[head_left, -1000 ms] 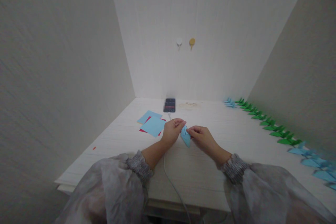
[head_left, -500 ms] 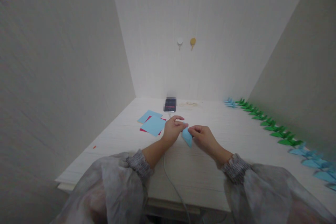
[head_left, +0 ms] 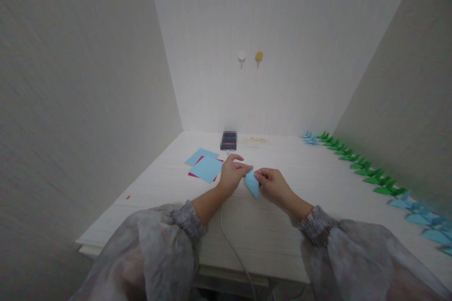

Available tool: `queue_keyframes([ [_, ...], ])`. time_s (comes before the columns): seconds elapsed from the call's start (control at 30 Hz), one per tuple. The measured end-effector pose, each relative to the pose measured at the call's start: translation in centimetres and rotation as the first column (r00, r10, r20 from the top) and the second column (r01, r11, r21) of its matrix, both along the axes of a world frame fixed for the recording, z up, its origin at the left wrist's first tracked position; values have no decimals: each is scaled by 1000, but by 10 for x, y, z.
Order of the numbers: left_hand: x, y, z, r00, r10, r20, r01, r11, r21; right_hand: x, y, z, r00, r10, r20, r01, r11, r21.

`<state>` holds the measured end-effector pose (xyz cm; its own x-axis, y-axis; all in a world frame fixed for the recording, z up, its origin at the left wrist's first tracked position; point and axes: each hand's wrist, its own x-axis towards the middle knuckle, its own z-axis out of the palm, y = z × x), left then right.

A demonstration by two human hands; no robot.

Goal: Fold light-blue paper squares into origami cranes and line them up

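A small folded piece of light blue paper [head_left: 252,185] is held above the table between both hands, one pointed corner hanging down toward me. My left hand [head_left: 231,173] pinches its upper left edge between thumb and fingers. On the other side, my right hand [head_left: 274,182] grips the right edge with thumb and forefinger. Fingertips cover part of the folds. Just left of my left hand lie loose square sheets, a light blue one [head_left: 206,169] on top of a red one [head_left: 192,175], with another blue sheet [head_left: 198,154] behind.
A phone [head_left: 229,141] lies at the back, with a white cable [head_left: 231,244] running toward the front edge. Along the right side stand rows of green folded paper birds [head_left: 377,178] and blue ones [head_left: 423,216]. An orange scrap [head_left: 128,197] lies at left. Two hooks [head_left: 259,57] hang on the wall.
The folded blue paper has turned very slightly between my fingers, its lower point a little lower. Both hands stay in nearly the same place.
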<state>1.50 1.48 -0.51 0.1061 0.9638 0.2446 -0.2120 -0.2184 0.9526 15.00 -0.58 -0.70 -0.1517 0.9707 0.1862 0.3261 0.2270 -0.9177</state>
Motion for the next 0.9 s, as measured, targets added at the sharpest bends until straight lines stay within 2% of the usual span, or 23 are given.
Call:
queue_keyframes([
  [0.17, -1, 0, 1, 1000, 15, -3, -15, 1000, -17, 0, 1, 2, 999, 18, -46, -18, 1000, -10],
  [0.37, -2, 1, 0, 999, 43, -26, -43, 999, -3, 0, -1, -3, 985, 94, -143, -104, 993, -62],
  [0.57, 0, -1, -1, 996, -66, -63, 66, 998, -2, 0, -1, -8, 984, 65, -166, -75, 996, -55],
  [0.73, 1, -4, 0, 993, -119, 11, 119, 992, -50, 1, 1, -10, 983, 52, -174, -62, 997, -52],
  [0.9, 0, -2, 0, 990, -87, 110, 99, 990, -102, -1, 0, -8, 988, 54, -142, -58, 998, -26],
])
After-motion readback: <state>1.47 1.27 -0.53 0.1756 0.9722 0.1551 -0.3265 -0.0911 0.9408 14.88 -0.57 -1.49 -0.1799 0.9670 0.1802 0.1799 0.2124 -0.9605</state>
